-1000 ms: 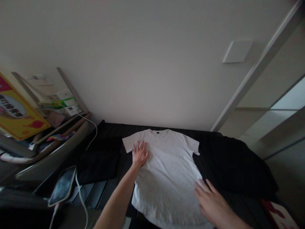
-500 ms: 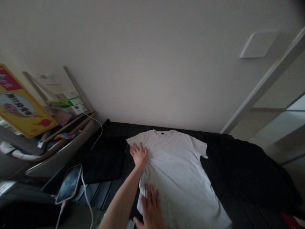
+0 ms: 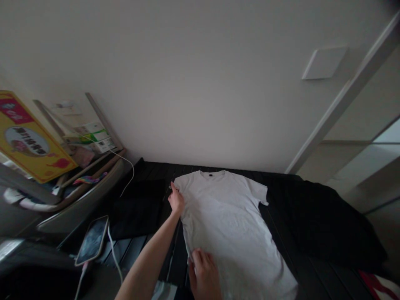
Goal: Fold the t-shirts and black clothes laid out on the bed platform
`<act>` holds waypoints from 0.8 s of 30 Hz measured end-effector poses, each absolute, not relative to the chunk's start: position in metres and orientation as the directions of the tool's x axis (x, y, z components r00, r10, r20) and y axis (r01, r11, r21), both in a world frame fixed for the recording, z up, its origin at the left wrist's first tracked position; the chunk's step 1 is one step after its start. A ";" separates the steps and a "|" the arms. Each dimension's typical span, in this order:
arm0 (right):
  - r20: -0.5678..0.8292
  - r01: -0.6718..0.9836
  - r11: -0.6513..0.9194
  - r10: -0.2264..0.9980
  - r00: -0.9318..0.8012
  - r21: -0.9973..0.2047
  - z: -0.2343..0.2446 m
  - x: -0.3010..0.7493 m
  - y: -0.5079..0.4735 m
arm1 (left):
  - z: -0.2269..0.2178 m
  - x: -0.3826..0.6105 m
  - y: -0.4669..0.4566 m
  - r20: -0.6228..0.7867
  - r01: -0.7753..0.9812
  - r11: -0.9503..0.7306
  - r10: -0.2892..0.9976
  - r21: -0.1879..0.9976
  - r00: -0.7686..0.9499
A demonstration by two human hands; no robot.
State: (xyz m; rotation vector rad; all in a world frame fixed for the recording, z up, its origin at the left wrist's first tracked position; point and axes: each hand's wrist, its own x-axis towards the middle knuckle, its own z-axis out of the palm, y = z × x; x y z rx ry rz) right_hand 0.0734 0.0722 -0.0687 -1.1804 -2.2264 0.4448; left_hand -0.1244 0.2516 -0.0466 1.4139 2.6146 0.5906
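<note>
A white short-sleeved T-shirt (image 3: pixel 231 221) lies spread out, neckline toward the wall, on a black slatted surface (image 3: pixel 175 258). My left hand (image 3: pixel 176 201) is closed on the sleeve at the shirt's left side, fingers pinched at its edge. Lower down, at the shirt's left side edge, my right hand (image 3: pixel 203 273) has its fingers curled together on the fabric, the thumb at the outer side. The shirt's lower hem runs out of view at the bottom.
Dark folded cloth (image 3: pixel 137 216) lies left of the shirt, and a black cloth heap (image 3: pixel 331 225) lies right. A phone (image 3: pixel 92 241) with a white charging cable (image 3: pixel 115 254) is at lower left. Beyond it stands a chair (image 3: pixel 84 196) with boxes and a yellow sign (image 3: pixel 34 141). The wall (image 3: pixel 200 104) rises behind.
My left hand went from lying spread on the shirt to pinching the sleeve, drawing it in. My right hand's spread fingers have curled onto the side edge. The view shifted slightly.
</note>
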 end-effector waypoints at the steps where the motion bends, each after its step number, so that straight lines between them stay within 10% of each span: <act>1: 0.323 0.638 0.534 0.845 -0.426 -0.555 -0.065 0.074 0.071 | -0.041 -0.122 0.255 0.085 0.775 0.479 0.827 0.412 -0.556; 7: 0.345 0.586 0.473 0.881 -0.324 -0.658 -0.055 0.093 0.072 | -0.007 -0.075 0.294 0.172 0.769 0.326 0.857 0.551 -0.486; 12: 0.305 0.771 0.366 0.924 -0.232 -0.522 -0.071 0.125 0.072 | -0.018 -0.007 0.319 0.252 0.756 -0.074 0.960 0.650 -0.122; 17: 0.271 0.894 0.263 0.948 -0.168 -0.364 -0.086 0.149 0.077 | -0.062 0.020 0.302 0.283 0.894 -0.175 0.957 0.412 0.057; 24: 0.278 0.789 0.524 0.848 -0.450 -0.321 -0.111 0.140 0.077 | -0.099 0.008 0.277 0.166 0.983 -0.034 0.986 0.178 0.004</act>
